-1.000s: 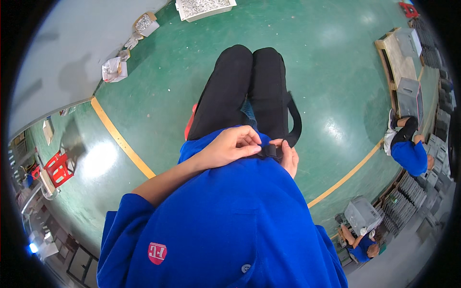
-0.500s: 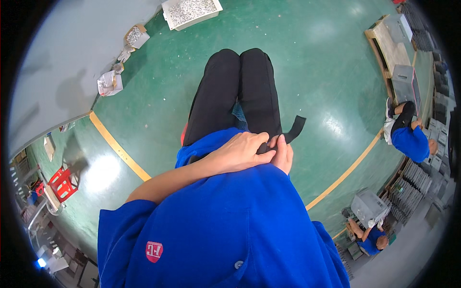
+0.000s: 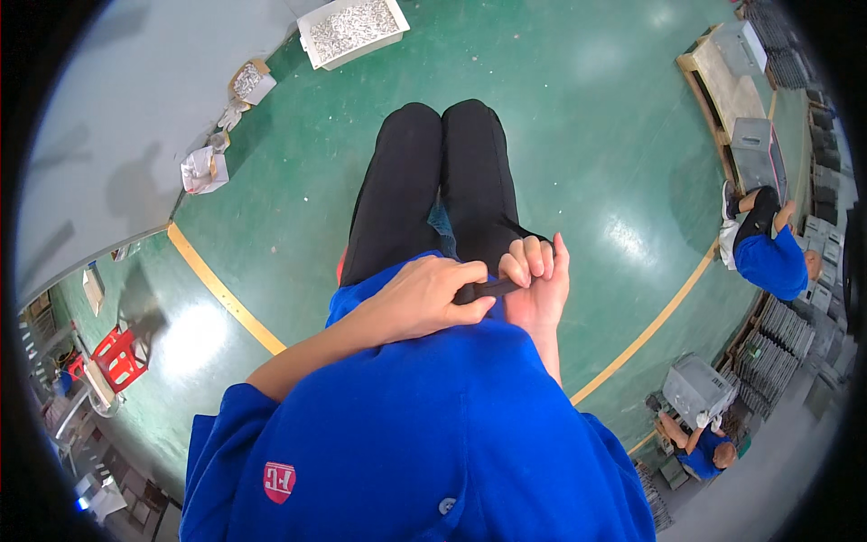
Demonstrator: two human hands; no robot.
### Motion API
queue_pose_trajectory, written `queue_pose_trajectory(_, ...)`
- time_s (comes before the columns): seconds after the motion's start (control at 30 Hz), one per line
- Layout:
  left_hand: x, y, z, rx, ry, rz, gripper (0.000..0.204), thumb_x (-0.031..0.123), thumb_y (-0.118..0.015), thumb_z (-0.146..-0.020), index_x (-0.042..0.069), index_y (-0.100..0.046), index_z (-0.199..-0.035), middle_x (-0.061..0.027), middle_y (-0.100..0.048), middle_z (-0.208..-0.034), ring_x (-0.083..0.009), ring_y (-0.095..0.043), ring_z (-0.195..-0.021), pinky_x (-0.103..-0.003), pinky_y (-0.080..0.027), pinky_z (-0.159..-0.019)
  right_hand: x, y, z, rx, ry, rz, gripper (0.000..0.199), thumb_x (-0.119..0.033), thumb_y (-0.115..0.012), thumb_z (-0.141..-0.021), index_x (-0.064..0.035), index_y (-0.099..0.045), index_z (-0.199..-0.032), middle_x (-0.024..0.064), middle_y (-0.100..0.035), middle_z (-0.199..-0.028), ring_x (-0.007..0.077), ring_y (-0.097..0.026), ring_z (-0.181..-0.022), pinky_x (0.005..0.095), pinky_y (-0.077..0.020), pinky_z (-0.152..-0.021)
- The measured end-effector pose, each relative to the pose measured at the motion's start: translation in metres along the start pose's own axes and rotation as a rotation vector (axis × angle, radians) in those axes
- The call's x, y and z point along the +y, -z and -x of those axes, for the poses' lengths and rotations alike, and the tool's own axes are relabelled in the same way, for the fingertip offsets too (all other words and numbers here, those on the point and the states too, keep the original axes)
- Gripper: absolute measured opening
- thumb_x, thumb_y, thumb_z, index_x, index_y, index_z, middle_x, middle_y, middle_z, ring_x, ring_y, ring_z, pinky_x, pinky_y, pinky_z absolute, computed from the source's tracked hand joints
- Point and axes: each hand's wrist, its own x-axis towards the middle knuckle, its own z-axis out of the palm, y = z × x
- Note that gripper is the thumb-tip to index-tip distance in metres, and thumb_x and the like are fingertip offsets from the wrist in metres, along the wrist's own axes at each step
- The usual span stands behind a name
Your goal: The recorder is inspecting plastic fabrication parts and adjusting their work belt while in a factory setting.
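Note:
A black strap (image 3: 493, 289) runs across my waist between both hands, over the blue shirt and above my black trousers. My left hand (image 3: 432, 291) pinches one part of it between thumb and fingers. The fingers of my right hand (image 3: 536, 282) are curled round the strap, palm turned up and thumb outward. Part of the strap is hidden under the right fingers, and a dark strip shows behind them over my thigh.
A white tub (image 3: 352, 36) of small metal pieces stands ahead, with small boxes (image 3: 205, 170) along the left wall. A red stool (image 3: 119, 359) is at the left. Two people in blue, one a co-worker (image 3: 768, 257), sit at the right near grey crates (image 3: 697, 387) and a wooden pallet (image 3: 713, 95).
My right hand has turned palm up and curled round the strap, whose loose end no longer sticks out to the right. My left hand has shifted slightly left, baring strap between the hands.

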Motion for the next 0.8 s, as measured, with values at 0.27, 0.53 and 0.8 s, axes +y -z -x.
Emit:
queue_pose_trajectory(0.27,0.009,0.017,0.027,0.004,-0.002,-0.150,0.028,0.034,-0.064,-0.077,0.007,-0.057,-0.083,-0.0080,-0.057,-0.068,-0.0265,-0.053,-0.064,-0.037,-0.040,-0.066,-0.012,-0.011,0.008,0.004,-0.087,-0.099,0.048,-0.027,-0.045,-0.095,-0.0130,-0.028,-0.052,-0.0001,-0.030,-0.052,0.0098,-0.024,-0.047,0.0227,-0.0217,-0.037)
queue_pose_trajectory(0.53,-0.014,0.005,0.022,0.007,0.042,0.025,0.032,0.034,-0.065,-0.077,0.003,-0.057,-0.083,-0.0136,-0.059,-0.070,-0.0323,-0.058,-0.067,-0.038,-0.043,-0.060,-0.013,0.008,-0.003,0.117,-0.082,-0.174,0.045,-0.023,-0.045,-0.094,-0.0122,-0.028,-0.054,0.0011,-0.032,-0.054,0.0117,-0.026,-0.049,0.0242,-0.0252,-0.041)
queue_pose_trajectory(0.8,-0.052,0.023,0.060,0.207,0.243,0.449,0.020,0.020,-0.056,-0.089,0.002,-0.062,-0.096,-0.0047,-0.063,-0.085,-0.0105,-0.058,-0.081,-0.024,-0.045,-0.074,-0.066,0.066,0.015,0.259,0.078,0.226,0.030,-0.028,-0.048,-0.092,-0.0103,-0.042,-0.068,0.0047,-0.048,-0.070,0.0146,-0.037,-0.053,0.0272,-0.0331,-0.051)
